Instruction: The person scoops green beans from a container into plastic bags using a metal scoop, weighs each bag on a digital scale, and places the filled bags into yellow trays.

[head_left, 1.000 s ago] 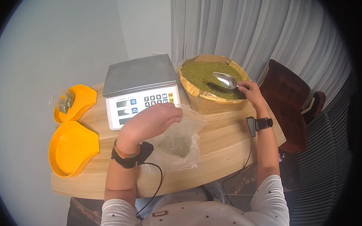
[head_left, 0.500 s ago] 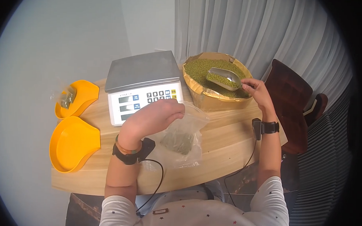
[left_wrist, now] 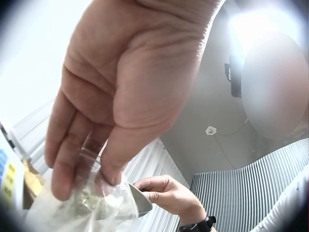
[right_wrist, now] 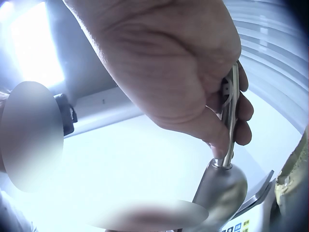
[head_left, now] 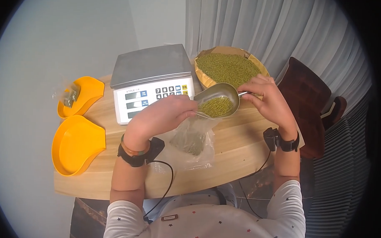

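Observation:
In the head view my right hand (head_left: 264,96) grips the handle of a metal scoop (head_left: 234,93) loaded with green beans (head_left: 216,106). The scoop's mouth is at the top of a clear plastic bag (head_left: 194,140), which has some beans low inside. My left hand (head_left: 169,114) pinches the bag's upper edge, as the left wrist view shows with the plastic (left_wrist: 91,198) between thumb and fingers. Fingers and thumb wrap the scoop's handle (right_wrist: 232,111) in the right wrist view. Behind the scoop stands a paper-lined box (head_left: 208,79) full of the same beans.
A digital scale (head_left: 152,71) with a bare metal platform stands behind my left hand. Two yellow trays lie at the table's left: the nearer tray (head_left: 74,144) and the farther tray (head_left: 93,92), which holds small packets (head_left: 70,96). A dark red chair (head_left: 302,106) is at the right.
My right hand has lifted the scoop, filled with beans, out of the box and brought it left and nearer to the bag's mouth. My left hand keeps its hold on the bag.

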A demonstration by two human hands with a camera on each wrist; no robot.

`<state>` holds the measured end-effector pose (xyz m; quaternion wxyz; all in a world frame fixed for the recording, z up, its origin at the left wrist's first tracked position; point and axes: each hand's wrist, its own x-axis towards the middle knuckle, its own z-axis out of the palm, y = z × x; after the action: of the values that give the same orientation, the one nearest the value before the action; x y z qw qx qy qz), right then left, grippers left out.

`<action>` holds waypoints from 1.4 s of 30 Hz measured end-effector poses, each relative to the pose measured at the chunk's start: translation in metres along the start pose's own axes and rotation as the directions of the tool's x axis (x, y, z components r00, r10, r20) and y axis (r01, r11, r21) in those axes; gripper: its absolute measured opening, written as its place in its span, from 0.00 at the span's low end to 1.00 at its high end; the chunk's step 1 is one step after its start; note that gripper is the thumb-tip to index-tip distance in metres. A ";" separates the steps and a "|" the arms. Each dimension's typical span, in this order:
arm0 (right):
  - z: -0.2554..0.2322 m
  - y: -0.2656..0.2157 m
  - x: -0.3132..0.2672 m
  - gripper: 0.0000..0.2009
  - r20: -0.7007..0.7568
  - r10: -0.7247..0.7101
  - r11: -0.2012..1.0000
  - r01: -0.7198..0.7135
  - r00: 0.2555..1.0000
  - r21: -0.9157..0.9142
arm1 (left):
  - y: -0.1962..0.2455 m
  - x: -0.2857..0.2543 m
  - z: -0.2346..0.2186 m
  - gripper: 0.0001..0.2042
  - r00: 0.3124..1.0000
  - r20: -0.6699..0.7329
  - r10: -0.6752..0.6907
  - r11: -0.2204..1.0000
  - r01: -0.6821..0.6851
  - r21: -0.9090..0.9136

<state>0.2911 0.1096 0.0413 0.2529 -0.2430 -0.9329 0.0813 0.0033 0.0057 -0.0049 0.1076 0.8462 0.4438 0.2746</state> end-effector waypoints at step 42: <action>0.057 0.190 -0.020 0.10 -0.130 0.622 0.684 -0.454 0.772 0.572 | -0.002 0.000 0.001 0.06 0.997 0.053 -0.048 0.999 0.049 -0.007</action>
<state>0.3549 0.2630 -0.0680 0.4168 -0.4433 -0.7090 0.3563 0.0023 0.0073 -0.0062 0.1294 0.8417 0.4601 0.2514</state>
